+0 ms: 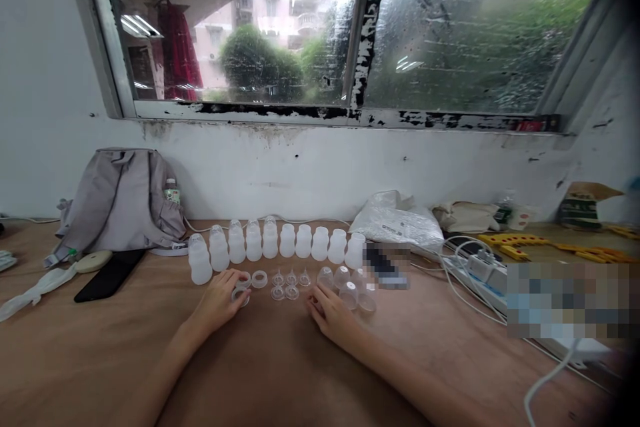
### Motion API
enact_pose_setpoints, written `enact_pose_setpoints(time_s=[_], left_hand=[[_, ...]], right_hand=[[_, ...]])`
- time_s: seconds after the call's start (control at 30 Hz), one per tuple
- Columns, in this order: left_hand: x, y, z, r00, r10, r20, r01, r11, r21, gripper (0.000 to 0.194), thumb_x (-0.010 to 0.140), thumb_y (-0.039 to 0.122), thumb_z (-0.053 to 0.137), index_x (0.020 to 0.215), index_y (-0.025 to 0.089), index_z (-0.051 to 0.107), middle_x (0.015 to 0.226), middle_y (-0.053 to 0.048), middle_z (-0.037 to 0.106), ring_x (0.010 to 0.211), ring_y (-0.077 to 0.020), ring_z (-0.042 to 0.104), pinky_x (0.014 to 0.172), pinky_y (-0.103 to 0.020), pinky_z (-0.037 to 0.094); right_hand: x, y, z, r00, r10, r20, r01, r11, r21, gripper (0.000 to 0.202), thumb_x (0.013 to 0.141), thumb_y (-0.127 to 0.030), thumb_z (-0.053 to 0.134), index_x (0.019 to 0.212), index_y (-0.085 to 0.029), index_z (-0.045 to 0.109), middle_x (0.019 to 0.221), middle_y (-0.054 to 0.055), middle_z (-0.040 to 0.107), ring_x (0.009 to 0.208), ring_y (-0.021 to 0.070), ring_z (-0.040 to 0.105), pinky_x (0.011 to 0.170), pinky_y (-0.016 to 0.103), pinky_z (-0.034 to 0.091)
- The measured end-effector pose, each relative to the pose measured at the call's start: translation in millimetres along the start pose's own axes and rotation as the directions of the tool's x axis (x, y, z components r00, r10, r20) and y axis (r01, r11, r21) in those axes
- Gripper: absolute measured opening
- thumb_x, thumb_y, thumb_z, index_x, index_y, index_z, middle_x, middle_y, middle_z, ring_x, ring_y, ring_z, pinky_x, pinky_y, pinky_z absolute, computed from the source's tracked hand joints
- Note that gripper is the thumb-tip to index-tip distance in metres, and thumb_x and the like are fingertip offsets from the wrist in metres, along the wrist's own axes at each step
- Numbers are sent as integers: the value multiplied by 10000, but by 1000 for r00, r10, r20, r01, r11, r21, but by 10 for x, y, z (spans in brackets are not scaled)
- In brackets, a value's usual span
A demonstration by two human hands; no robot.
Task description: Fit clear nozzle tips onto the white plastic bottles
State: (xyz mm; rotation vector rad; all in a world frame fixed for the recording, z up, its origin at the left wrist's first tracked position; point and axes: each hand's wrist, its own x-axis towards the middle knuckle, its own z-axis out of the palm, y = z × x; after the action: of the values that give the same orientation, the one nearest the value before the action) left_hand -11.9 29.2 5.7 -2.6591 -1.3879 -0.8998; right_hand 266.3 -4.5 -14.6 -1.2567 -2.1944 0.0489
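My left hand [225, 298] rests at the left end of the small parts, its thumb and fingers closed around a clear screw ring [241, 296]. Another ring [259, 279] lies just right of it. Between the hands sit several clear bottle nipples [285, 292]. My right hand [333, 312] is beside them, fingers loosely bent and apart, with nothing visible in them. Against its far side stand several clear dome caps [349, 295]. Behind, white baby bottles [303, 241] form a curved row; the ones on the left wear clear caps, the ones on the right have open tops.
A grey backpack [120, 197] leans on the wall at left, a black phone [109, 275] before it. Back right lies a plastic bag [397, 223]. White cables and a power strip [485, 280] run along the right side, near yellow plastic pieces [530, 243]. A window is above.
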Motion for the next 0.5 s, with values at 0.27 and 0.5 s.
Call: enact_pose_setpoints(time_s=[0.27, 0.5], left_hand=[[883, 257, -3, 975, -8, -220, 73, 954, 291, 342, 790, 194, 418, 1128, 161, 459, 1136, -130, 497, 1053, -286, 436, 876, -420, 323], [1413, 244, 111, 973, -60, -222, 141, 919, 369, 348, 802, 305, 449, 1093, 120, 493, 1180, -193, 471, 1116, -340, 373, 914, -499, 216]], right_hand=[[-136, 89, -70, 994, 100, -38, -98, 994, 45, 153, 855, -190, 338, 828, -193, 488, 801, 46, 549, 671, 151, 530, 615, 275, 426], [-173, 18, -106, 995, 95, -34, -91, 991, 99, 152, 855, -196, 345, 862, -188, 497, 804, 34, 559, 659, 138, 532, 609, 250, 416]])
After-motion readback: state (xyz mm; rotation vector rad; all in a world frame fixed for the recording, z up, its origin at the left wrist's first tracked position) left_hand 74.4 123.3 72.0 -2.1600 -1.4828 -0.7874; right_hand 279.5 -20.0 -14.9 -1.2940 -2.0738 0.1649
